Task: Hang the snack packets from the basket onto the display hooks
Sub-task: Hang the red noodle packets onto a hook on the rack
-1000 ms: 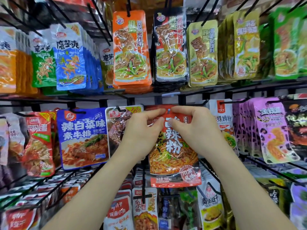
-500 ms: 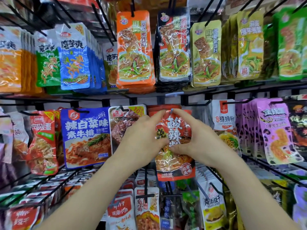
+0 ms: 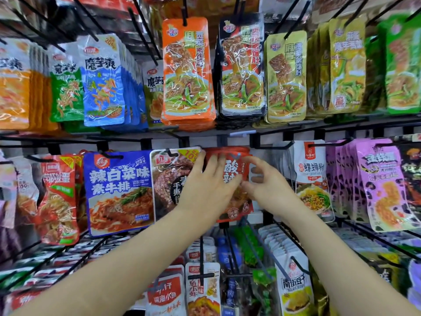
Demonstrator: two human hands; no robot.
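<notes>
A red snack packet (image 3: 231, 167) with large white characters hangs in the middle row of the display, in front of more red packets of the same kind. My left hand (image 3: 206, 190) lies flat on its left half, fingers straight and spread, fingertips near its top edge. My right hand (image 3: 265, 185) holds the packet's right edge, with its thumb in front and its curled fingers round the side. The hook through the packet's top is mostly hidden. The basket is out of view.
A brown packet (image 3: 169, 179) and a blue packet (image 3: 118, 190) hang left of the red one, a white packet (image 3: 311, 176) and purple ones (image 3: 378, 185) to its right. Orange (image 3: 188, 71) and black packets (image 3: 242, 69) fill the row above. Black wire hooks (image 3: 275, 261) stick out below.
The red packet has gone back along its hook toward the rail. My hands left its top corners: the left now lies flat on its front, the right holds its right edge.
</notes>
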